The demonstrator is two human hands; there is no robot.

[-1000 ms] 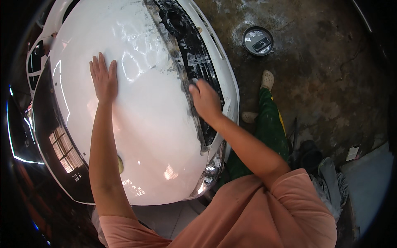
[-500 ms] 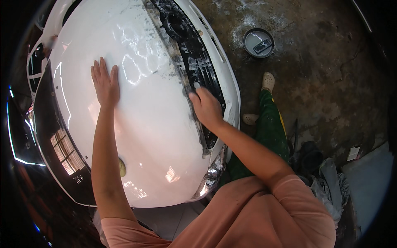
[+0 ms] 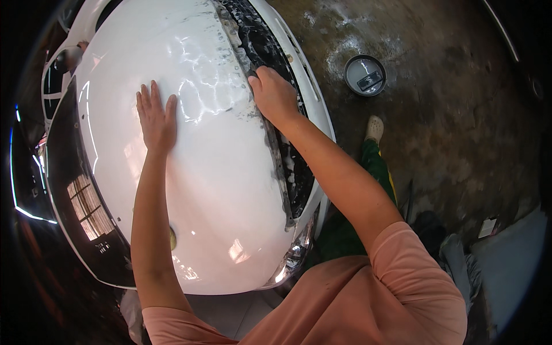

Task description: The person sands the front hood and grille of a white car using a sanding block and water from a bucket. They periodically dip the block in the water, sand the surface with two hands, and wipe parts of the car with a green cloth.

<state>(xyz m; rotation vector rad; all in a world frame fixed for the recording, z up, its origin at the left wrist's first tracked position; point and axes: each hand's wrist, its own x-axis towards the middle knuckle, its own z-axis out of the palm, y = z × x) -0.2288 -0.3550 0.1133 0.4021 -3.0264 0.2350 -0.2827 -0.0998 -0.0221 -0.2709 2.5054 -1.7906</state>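
My left hand (image 3: 156, 118) rests flat, fingers spread, on the glossy white car hood (image 3: 213, 184). My right hand (image 3: 273, 95) is closed at the hood's right edge, on a grey, scuffed strip (image 3: 275, 158) with pale patches beside a black front panel (image 3: 298, 181). Whatever it holds is hidden under the fingers. A small yellowish-green object (image 3: 172, 238) lies on the hood, partly behind my left forearm.
A round pan (image 3: 355, 68) with liquid and a dark block sits on the stained floor at the right. My shoe (image 3: 374, 127) is beside the car. Grey sheeting (image 3: 506, 259) lies at lower right, the dark windscreen (image 3: 69, 161) at left.
My right hand has moved forward along the hood's edge, away from my body. My left hand appears slightly farther right in the view, still flat. The whole view has shifted a little.
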